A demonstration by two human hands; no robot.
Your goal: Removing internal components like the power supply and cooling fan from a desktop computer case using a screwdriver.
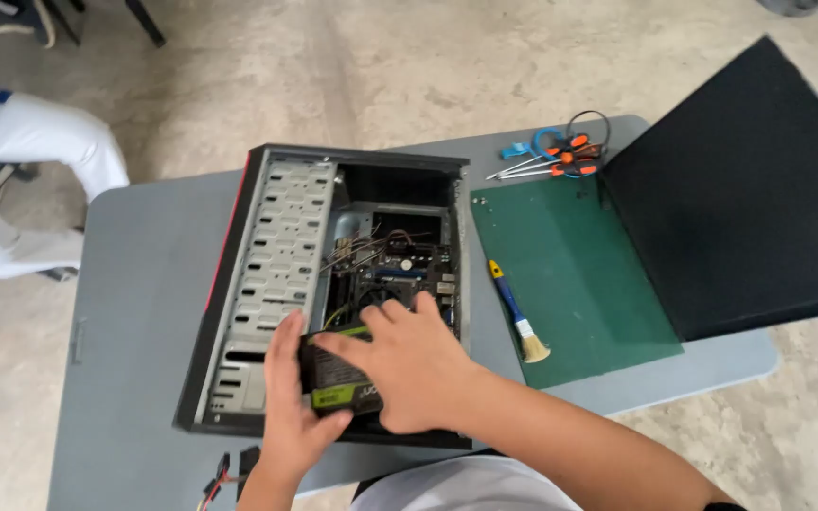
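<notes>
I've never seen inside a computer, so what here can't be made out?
Head view only:
- Black box: mostly covered by the left hand and right hand.
- Case interior: small parts too small and shadowed to tell.
- Black panel: cut off by the right edge.
- Cables: cut off by the bottom edge.

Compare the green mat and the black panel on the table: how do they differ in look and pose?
The green mat lies flat, wholly on the grey table; the black panel overlaps the mat's right edge and juts past the table's edge. The mat carries a small brush; the panel carries nothing. The panel looks larger than the mat. Both are flat rectangular sheets right of the open computer case.
</notes>
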